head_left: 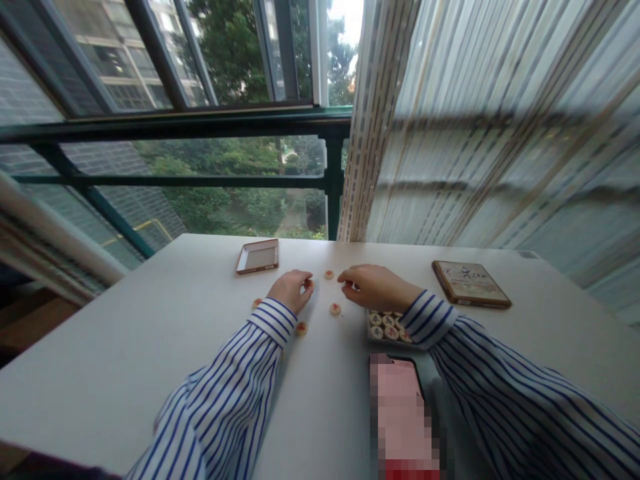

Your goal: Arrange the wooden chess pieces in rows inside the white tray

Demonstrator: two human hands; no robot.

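Note:
Between the thumb and fingers of my left hand is a round xiangqi piece with a red mark. To its right, my right hand is closed in a pinch above the table; whatever its fingertips hold, if anything, is hidden. One loose xiangqi piece lies just left of those fingertips, and another red-marked piece is nearer to me. A piece rests below my left hand, and one more is partly covered by the left wrist. Under my right wrist stands a box of pieces, partly hidden by the sleeve.
An open shallow lid or tray lies at the back left of the white table. At the right is a flat box with a printed top. A pixelated phone lies in front. Behind are a green railing and curtain.

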